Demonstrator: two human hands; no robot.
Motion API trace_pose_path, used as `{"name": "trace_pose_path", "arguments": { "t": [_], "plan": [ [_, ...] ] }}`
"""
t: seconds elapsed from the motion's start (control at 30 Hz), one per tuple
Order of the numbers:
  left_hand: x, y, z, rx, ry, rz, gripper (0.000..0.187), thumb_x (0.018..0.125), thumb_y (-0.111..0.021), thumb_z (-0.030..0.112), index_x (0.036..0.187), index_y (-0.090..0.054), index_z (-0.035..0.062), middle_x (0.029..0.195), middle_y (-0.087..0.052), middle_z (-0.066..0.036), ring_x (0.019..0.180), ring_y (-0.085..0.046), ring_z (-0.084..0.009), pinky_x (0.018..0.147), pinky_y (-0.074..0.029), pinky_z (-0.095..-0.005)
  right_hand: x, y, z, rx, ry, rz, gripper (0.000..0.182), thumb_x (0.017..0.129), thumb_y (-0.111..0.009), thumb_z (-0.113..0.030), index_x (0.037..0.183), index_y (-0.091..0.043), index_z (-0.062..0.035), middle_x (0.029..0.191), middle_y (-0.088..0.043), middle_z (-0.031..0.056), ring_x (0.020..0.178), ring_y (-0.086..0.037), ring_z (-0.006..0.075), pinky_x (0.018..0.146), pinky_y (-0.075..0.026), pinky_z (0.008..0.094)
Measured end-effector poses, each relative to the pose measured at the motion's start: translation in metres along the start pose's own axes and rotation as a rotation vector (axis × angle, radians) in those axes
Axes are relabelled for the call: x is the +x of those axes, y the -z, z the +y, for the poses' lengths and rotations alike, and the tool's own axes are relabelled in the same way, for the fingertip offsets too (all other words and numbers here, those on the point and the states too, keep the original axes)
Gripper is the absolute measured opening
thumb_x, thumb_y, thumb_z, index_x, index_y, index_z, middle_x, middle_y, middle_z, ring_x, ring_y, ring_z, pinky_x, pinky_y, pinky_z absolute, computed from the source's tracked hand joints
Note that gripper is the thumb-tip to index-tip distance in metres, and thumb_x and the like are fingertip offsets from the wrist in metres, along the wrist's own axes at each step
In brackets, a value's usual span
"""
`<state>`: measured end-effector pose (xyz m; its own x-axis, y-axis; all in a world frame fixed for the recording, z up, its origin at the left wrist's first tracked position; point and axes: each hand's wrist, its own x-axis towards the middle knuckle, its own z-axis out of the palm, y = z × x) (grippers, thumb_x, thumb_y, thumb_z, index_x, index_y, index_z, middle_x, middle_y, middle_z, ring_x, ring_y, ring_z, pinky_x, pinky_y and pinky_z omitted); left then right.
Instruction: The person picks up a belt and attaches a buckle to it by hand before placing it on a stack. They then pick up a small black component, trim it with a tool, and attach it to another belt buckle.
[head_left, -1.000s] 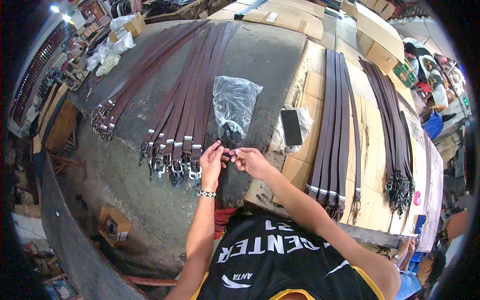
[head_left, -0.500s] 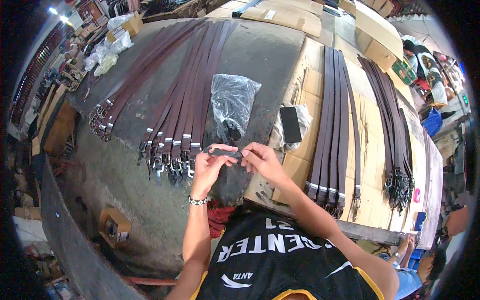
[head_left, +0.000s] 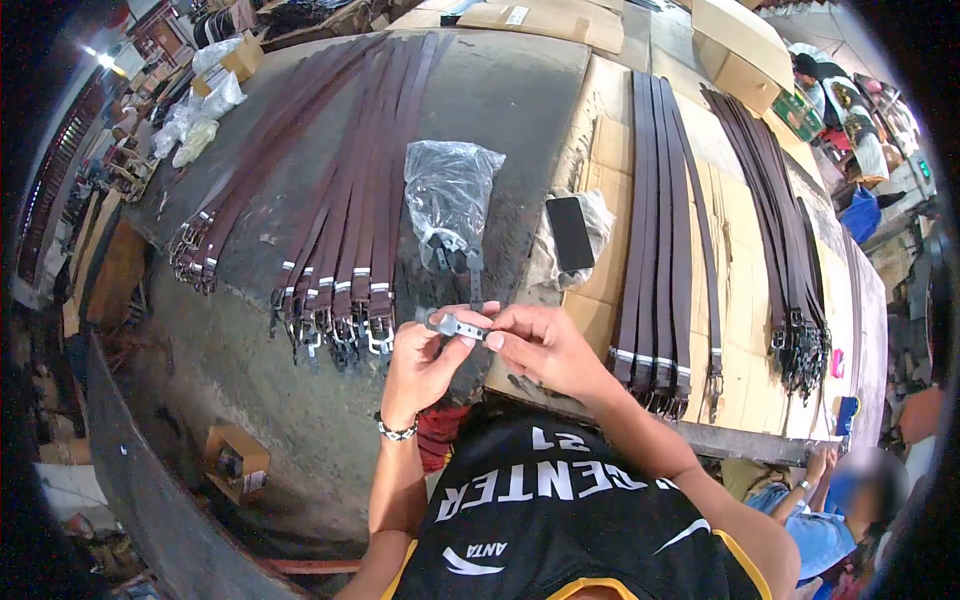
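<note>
My left hand [head_left: 418, 368] and my right hand [head_left: 552, 350] meet in front of my chest. Between them they pinch a small grey plastic strip with holes [head_left: 463, 329], one hand at each end. Its left end looks curved; the exact kind cannot be told. Just beyond my fingers lies a clear plastic bag [head_left: 452, 180] with dark pieces at its mouth. A dark strip [head_left: 476, 287] stretches from there toward my fingertips. Left of the bag, dark brown belts [head_left: 365, 200] lie in a bundle, buckles toward me.
Another belt bundle [head_left: 270, 150] lies farther left. A phone [head_left: 569, 234] rests on a pale cloth, right of the bag. More belts [head_left: 655, 240] lie on cardboard, with a further bundle [head_left: 780, 220] beyond. A person [head_left: 815, 515] is at lower right; a box [head_left: 238, 462] sits at lower left.
The strip in my fingers has turned, so its grey, holed face shows. Both hands are slightly lower in view. A dark strip now shows between the bag and my fingers.
</note>
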<state>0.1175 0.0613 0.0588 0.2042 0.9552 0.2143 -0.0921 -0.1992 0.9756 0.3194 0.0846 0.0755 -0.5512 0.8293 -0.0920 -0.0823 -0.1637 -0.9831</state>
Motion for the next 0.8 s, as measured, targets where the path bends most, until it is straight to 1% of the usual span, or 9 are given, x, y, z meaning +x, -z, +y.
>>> {"name": "trace_pose_path", "arguments": {
  "t": [0.17, 0.23, 0.33, 0.37, 0.47, 0.53, 0.57, 0.67, 0.8],
  "plan": [
    [0.002, -0.007, 0.005, 0.052, -0.095, -0.010, 0.022, 0.091, -0.058, -0.006, 0.109, -0.070, -0.0009, 0.113, -0.070, -0.016, 0.114, -0.065, -0.0261, 0.095, -0.051, -0.0361, -0.010, -0.001, -0.011, -0.016, -0.029, 0.044, 0.017, 0.097, -0.065, -0.016, 0.091, -0.064, -0.0008, 0.064, -0.055, -0.0028, 0.055, -0.047, 0.0039, 0.049, -0.034, 0.0237],
    [0.002, -0.009, 0.008, 0.036, -0.079, -0.003, 0.022, 0.091, -0.058, -0.005, 0.109, -0.070, -0.0016, 0.115, -0.069, -0.017, 0.114, -0.065, -0.0263, 0.096, -0.051, -0.0364, -0.012, -0.002, -0.016, -0.040, -0.025, 0.060, 0.016, 0.097, -0.065, -0.016, 0.091, -0.065, -0.0010, 0.065, -0.054, -0.0033, 0.054, -0.047, 0.0041, 0.049, -0.034, 0.0236],
    [0.001, -0.012, 0.011, -0.024, -0.060, -0.001, 0.024, 0.091, -0.058, -0.005, 0.112, -0.069, -0.0034, 0.119, -0.068, -0.019, 0.116, -0.064, -0.0269, 0.098, -0.050, -0.0373, -0.015, -0.002, -0.018, -0.015, -0.032, 0.061, 0.015, 0.097, -0.065, -0.015, 0.093, -0.065, -0.0002, 0.070, -0.056, -0.0014, 0.058, -0.049, 0.0046, 0.051, -0.037, 0.0241],
    [0.000, -0.012, 0.011, -0.049, -0.055, -0.001, 0.025, 0.091, -0.058, -0.005, 0.113, -0.069, -0.0041, 0.120, -0.068, -0.019, 0.117, -0.063, -0.0272, 0.099, -0.049, -0.0377, -0.017, -0.003, -0.022, -0.051, -0.008, 0.066, 0.015, 0.097, -0.065, -0.015, 0.094, -0.065, 0.0001, 0.073, -0.057, -0.0005, 0.059, -0.051, 0.0051, 0.052, -0.039, 0.0244],
    [-0.002, -0.017, 0.009, -0.164, -0.073, 0.003, 0.030, 0.091, -0.059, -0.005, 0.121, -0.064, -0.0075, 0.124, -0.066, -0.022, 0.118, -0.062, -0.0279, 0.103, -0.047, -0.0393, -0.020, -0.004, -0.030, -0.140, 0.056, 0.075, 0.015, 0.097, -0.065, -0.014, 0.097, -0.064, 0.0010, 0.080, -0.060, 0.0018, 0.063, -0.055, 0.0067, 0.056, -0.043, 0.0252],
    [-0.003, -0.023, 0.014, -0.255, -0.033, 0.044, 0.035, 0.091, -0.060, -0.004, 0.125, -0.061, -0.0088, 0.126, -0.064, -0.023, 0.119, -0.062, -0.0279, 0.105, -0.045, -0.0399, -0.021, -0.003, -0.029, -0.173, 0.087, 0.075, 0.015, 0.096, -0.065, -0.013, 0.099, -0.064, 0.0014, 0.084, -0.061, 0.0031, 0.066, -0.058, 0.0079, 0.059, -0.046, 0.0258],
    [-0.003, -0.025, 0.015, -0.301, -0.013, 0.065, 0.037, 0.091, -0.060, -0.004, 0.127, -0.059, -0.0094, 0.127, -0.064, -0.024, 0.119, -0.061, -0.0278, 0.106, -0.045, -0.0403, -0.021, -0.004, -0.030, -0.155, 0.087, 0.079, 0.014, 0.096, -0.065, -0.012, 0.098, -0.064, 0.0013, 0.084, -0.061, 0.0033, 0.066, -0.059, 0.0083, 0.059, -0.047, 0.0259],
    [-0.004, -0.026, 0.012, -0.311, -0.065, 0.047, 0.040, 0.091, -0.061, -0.004, 0.130, -0.056, -0.0102, 0.127, -0.063, -0.026, 0.119, -0.061, -0.0277, 0.106, -0.045, -0.0409, -0.022, -0.005, -0.030, -0.120, 0.101, 0.083, 0.012, 0.096, -0.064, -0.011, 0.098, -0.064, 0.0009, 0.082, -0.062, 0.0035, 0.067, -0.060, 0.0090, 0.060, -0.048, 0.0266],
    [-0.005, -0.029, 0.018, -0.224, -0.063, 0.052, 0.042, 0.087, -0.063, -0.007, 0.129, -0.058, -0.0092, 0.127, -0.064, -0.024, 0.118, -0.062, -0.0267, 0.105, -0.045, -0.0401, -0.026, -0.003, -0.029, -0.175, 0.167, 0.085, 0.009, 0.095, -0.065, -0.009, 0.099, -0.065, -0.0005, 0.079, -0.063, 0.0036, 0.067, -0.061, 0.0098, 0.061, -0.049, 0.0285]
  ]
}}
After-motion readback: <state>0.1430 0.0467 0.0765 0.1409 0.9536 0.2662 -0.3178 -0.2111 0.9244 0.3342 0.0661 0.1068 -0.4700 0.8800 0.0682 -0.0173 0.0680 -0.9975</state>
